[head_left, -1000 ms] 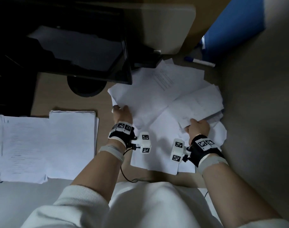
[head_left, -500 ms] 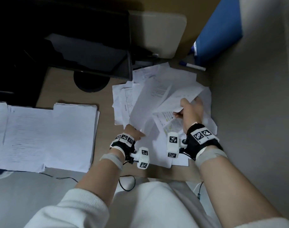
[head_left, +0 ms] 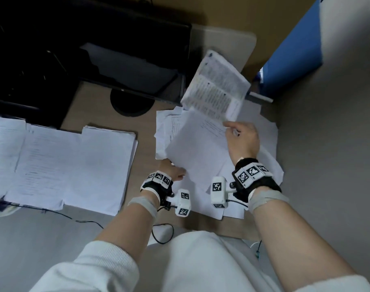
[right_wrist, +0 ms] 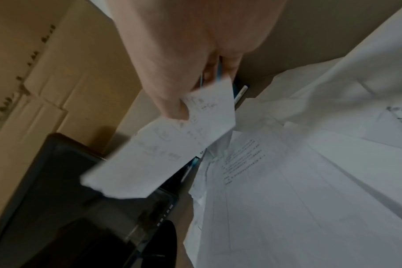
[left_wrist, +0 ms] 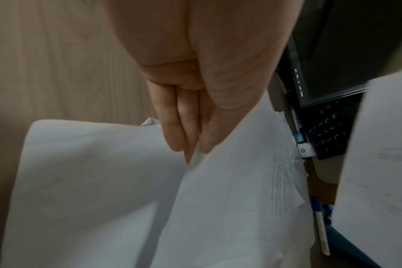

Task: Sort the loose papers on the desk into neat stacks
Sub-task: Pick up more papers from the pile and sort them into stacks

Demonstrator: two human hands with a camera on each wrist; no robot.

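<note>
A loose heap of white papers (head_left: 266, 148) covers the right part of the wooden desk (head_left: 91, 110). My right hand (head_left: 242, 138) pinches a printed sheet (head_left: 216, 87) (right_wrist: 170, 145) by its near corner and holds it up off the heap, tilted toward the monitor. My left hand (head_left: 172, 171) (left_wrist: 190, 137) pinches the near left corner of a large white sheet (head_left: 198, 148) (left_wrist: 230, 208) that lies across the heap. Two neat paper stacks (head_left: 59, 165) lie side by side on the left of the desk.
A black monitor (head_left: 95, 49) on a round stand (head_left: 131, 103) rises at the back left. A blue folder (head_left: 293, 55) leans at the back right with a pen (head_left: 262, 97) beside it. A grey partition wall (head_left: 331, 144) bounds the right. A thin cable (head_left: 53, 213) runs along the front edge.
My right hand has lifted the printed sheet higher, up and away toward the monitor. The left hand has stayed at the near left corner of the large sheet, which now lies flatter.
</note>
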